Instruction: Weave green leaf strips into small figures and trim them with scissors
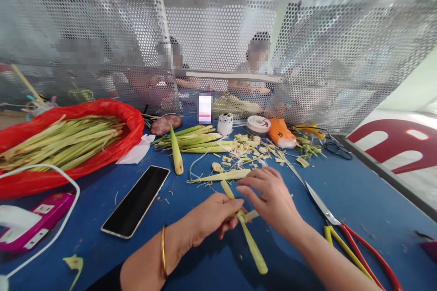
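My left hand (213, 213) is closed in a pinch on a pale green leaf strip (253, 245), whose wider end slants down over the table. Other strip ends cross it at the fingers; how they join is hidden. Just to the right hovers my right hand (273, 200), fingers apart and a little bent, with nothing visible in them. A short strip end pokes out below its palm. Beyond the hands lie a trimmed pale stalk (228, 175) and one pointed green stalk (175, 152). Long scissors (327, 213) with red and yellow handles rest at the right.
A red bag (136, 122) of stalks stands at the left, near a phone (136, 202) and a magenta power strip (44, 220). Farther back are bundled stalks (198, 141), white string (225, 124), tape (258, 124), an orange packet (282, 132) and scraps. Behind the perforated screen (218, 22) people sit.
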`<act>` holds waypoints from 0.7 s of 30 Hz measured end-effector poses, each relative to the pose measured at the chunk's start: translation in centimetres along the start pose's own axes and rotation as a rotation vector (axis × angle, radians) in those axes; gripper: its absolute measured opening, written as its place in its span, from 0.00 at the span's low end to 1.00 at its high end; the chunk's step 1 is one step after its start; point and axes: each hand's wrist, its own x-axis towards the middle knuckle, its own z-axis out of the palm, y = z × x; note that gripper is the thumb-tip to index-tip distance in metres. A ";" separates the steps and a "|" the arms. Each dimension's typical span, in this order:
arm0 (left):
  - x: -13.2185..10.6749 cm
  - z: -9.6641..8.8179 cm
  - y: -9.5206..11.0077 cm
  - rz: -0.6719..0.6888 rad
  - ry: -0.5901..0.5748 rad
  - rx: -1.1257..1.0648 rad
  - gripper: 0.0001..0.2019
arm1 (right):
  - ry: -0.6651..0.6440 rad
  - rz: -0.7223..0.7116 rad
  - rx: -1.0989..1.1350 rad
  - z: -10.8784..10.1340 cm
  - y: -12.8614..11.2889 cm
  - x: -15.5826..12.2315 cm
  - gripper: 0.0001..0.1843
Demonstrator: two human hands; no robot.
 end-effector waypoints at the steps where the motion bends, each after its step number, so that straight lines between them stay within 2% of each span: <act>1: 0.0 0.1 -0.1 -0.009 -0.019 0.018 0.22 | -0.101 0.039 0.126 0.2 -0.1 0.0 0.10; 3: 0.2 0.2 -0.3 -0.021 -0.033 0.063 0.20 | -0.248 0.158 0.383 0.9 -0.3 -0.1 0.10; 4: 0.2 0.3 -0.4 -0.029 -0.033 0.081 0.19 | -0.270 0.220 0.478 1.3 -0.3 -0.2 0.10; 8: 0.4 0.6 -0.4 -0.040 -0.023 0.104 0.22 | -0.120 0.347 0.575 2.4 -0.3 -0.4 0.11; 13: 0.0 0.8 0.0 -0.036 -0.096 0.094 0.17 | 0.080 0.323 0.532 2.5 -0.7 -0.6 0.14; 21: -0.2 1.0 -0.2 -0.044 -0.157 0.088 0.14 | 0.171 0.235 0.424 3.3 -0.9 -1.1 0.14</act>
